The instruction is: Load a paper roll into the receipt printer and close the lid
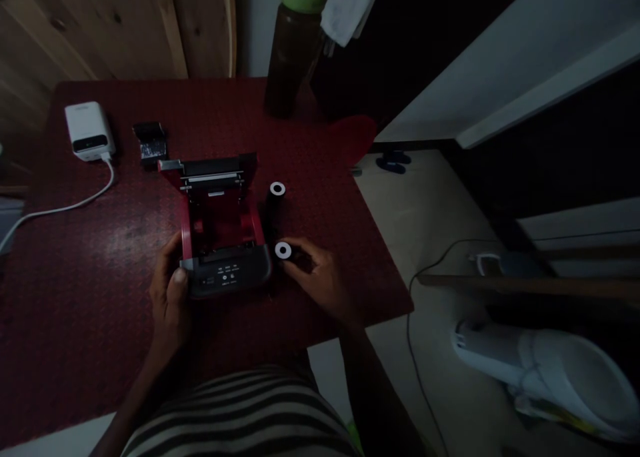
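A red and black label printer [225, 275] sits on the table with its lid raised, so its red inner bay is visible. My left hand [170, 287] grips the printer's front left corner, thumb on top and fingers along the side. To the printer's right, my right hand [317, 274] pinches a small dark roll [283, 250] with a white ring-shaped end, by its edge. Just behind it stands a second small dark roll [277, 189] with a similar white end. Shadow hides whether the two rolls are joined.
The dark red table [90, 297] carries a white power bank [87, 127] with a cable, a crumpled black piece [151, 144] and a tall bottle [293, 54] with a green lid. A red round object [355, 137] is at the right edge. A cord [411, 337] crosses the floor.
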`<action>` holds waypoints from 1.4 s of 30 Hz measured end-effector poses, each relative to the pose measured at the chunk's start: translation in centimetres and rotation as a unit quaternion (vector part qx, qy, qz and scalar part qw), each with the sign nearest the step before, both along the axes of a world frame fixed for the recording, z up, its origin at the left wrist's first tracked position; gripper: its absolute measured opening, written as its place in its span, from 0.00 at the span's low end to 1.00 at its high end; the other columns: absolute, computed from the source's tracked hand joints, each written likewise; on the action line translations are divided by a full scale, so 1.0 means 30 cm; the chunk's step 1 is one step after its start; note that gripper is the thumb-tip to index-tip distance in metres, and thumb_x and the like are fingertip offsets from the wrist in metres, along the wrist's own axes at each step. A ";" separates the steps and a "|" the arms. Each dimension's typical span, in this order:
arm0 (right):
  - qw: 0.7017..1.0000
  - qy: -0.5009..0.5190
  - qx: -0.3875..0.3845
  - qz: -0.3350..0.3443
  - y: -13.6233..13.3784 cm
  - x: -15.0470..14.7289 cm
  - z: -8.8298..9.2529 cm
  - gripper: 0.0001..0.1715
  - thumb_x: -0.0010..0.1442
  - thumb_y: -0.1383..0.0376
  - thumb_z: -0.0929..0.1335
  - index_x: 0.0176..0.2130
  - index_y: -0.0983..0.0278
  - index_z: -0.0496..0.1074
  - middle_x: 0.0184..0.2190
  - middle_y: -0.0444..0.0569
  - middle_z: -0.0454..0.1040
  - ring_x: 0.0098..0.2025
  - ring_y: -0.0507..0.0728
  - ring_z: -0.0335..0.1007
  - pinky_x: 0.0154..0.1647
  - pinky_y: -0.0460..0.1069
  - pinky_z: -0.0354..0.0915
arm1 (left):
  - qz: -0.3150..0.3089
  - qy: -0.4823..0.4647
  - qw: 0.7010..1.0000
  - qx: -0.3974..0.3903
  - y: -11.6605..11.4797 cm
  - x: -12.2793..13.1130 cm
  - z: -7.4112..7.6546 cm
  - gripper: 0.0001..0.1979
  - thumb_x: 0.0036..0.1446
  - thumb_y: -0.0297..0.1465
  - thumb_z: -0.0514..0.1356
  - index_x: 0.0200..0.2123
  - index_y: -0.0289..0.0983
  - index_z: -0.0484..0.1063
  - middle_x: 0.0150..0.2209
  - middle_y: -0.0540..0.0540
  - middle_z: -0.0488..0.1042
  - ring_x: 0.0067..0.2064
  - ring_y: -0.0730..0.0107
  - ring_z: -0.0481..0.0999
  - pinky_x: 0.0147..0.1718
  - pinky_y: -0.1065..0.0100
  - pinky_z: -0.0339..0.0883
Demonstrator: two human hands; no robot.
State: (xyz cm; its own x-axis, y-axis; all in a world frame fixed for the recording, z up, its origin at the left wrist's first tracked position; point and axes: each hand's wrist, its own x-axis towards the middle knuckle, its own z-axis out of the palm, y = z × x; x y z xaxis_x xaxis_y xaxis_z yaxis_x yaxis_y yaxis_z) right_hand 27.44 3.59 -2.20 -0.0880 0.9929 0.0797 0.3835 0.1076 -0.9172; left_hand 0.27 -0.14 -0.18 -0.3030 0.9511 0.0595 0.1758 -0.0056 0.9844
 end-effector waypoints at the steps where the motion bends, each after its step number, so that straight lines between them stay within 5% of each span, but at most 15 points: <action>1: 1.000 -0.004 -0.001 0.008 -0.004 0.006 0.002 0.21 0.63 0.65 0.74 0.55 0.56 0.86 0.54 0.51 0.91 0.55 0.62 0.89 0.61 0.61 0.82 | -0.002 -0.002 1.000 -0.002 -0.001 -0.002 -0.001 0.35 0.73 0.60 0.60 0.70 0.45 0.77 0.67 0.41 0.79 0.68 0.44 0.78 0.68 0.50 0.71; 6: 0.996 -0.067 -0.015 0.065 -0.026 0.106 0.058 0.32 0.67 0.69 0.72 0.67 0.55 0.82 0.65 0.53 0.86 0.60 0.62 0.88 0.66 0.64 0.81 | -0.006 0.007 1.000 0.001 0.000 -0.007 0.004 0.33 0.74 0.58 0.60 0.70 0.45 0.77 0.69 0.42 0.79 0.70 0.44 0.77 0.69 0.51 0.70; 11: 0.990 -0.137 0.039 -0.020 0.101 0.175 0.105 0.21 0.70 0.69 0.69 0.55 0.56 0.87 0.55 0.51 0.90 0.57 0.64 0.88 0.65 0.65 0.81 | -0.003 -0.001 1.000 -0.017 -0.001 -0.006 0.008 0.35 0.73 0.59 0.60 0.72 0.46 0.75 0.69 0.42 0.79 0.70 0.43 0.77 0.70 0.51 0.69; 17: 0.997 -0.058 0.031 -0.030 0.364 0.025 0.006 0.27 0.60 0.67 0.78 0.58 0.59 0.82 0.59 0.54 0.88 0.57 0.63 0.85 0.58 0.60 0.80 | 0.002 0.002 1.000 0.002 0.000 0.001 0.014 0.34 0.73 0.59 0.61 0.70 0.45 0.77 0.68 0.41 0.80 0.70 0.43 0.78 0.70 0.50 0.70; 21: 0.997 -0.061 0.043 -0.025 0.409 -0.039 -0.021 0.16 0.61 0.66 0.76 0.50 0.58 0.82 0.51 0.50 0.89 0.55 0.63 0.84 0.62 0.62 0.77 | -0.003 0.002 1.000 0.008 0.000 0.006 0.023 0.31 0.75 0.56 0.61 0.70 0.44 0.77 0.67 0.41 0.81 0.68 0.44 0.79 0.67 0.51 0.72; 25: 0.996 -0.051 0.063 -0.029 0.321 0.011 0.125 0.15 0.64 0.64 0.75 0.51 0.59 0.81 0.50 0.49 0.88 0.54 0.63 0.85 0.62 0.62 0.78 | -0.017 -0.006 1.000 0.018 0.000 0.010 0.040 0.30 0.76 0.54 0.61 0.70 0.44 0.77 0.67 0.41 0.81 0.67 0.45 0.80 0.65 0.51 0.75; 31: 0.970 -0.139 0.124 0.155 0.157 0.026 0.481 0.19 0.74 0.59 0.75 0.62 0.49 0.81 0.56 0.44 0.88 0.56 0.63 0.86 0.62 0.61 0.81 | -0.014 -0.014 1.000 0.005 -0.005 0.012 0.034 0.29 0.77 0.54 0.61 0.71 0.46 0.76 0.68 0.41 0.79 0.69 0.45 0.78 0.69 0.49 0.71; 35: 0.911 -0.281 0.172 0.248 0.166 -0.137 0.489 0.16 0.75 0.71 0.73 0.59 0.58 0.81 0.54 0.49 0.88 0.56 0.64 0.84 0.61 0.60 0.80 | -0.020 -0.015 1.000 0.006 -0.009 0.007 0.027 0.29 0.77 0.53 0.61 0.72 0.45 0.76 0.69 0.39 0.78 0.70 0.45 0.77 0.69 0.48 0.70; 39: 0.840 -0.460 0.149 0.243 0.196 -0.296 0.447 0.15 0.74 0.79 0.69 0.51 0.65 0.82 0.47 0.56 0.88 0.55 0.66 0.82 0.58 0.59 0.76 | -0.034 -0.014 0.999 0.009 -0.011 0.001 0.028 0.29 0.79 0.51 0.60 0.73 0.44 0.74 0.70 0.39 0.78 0.70 0.48 0.78 0.69 0.50 0.72; 42: 0.810 -0.523 0.099 0.246 0.202 -0.352 0.474 0.14 0.76 0.78 0.68 0.53 0.68 0.81 0.47 0.59 0.88 0.56 0.66 0.82 0.57 0.57 0.73 | -0.033 -0.001 0.999 0.020 -0.011 -0.001 0.023 0.29 0.79 0.51 0.60 0.74 0.43 0.74 0.71 0.38 0.78 0.71 0.47 0.77 0.70 0.49 0.71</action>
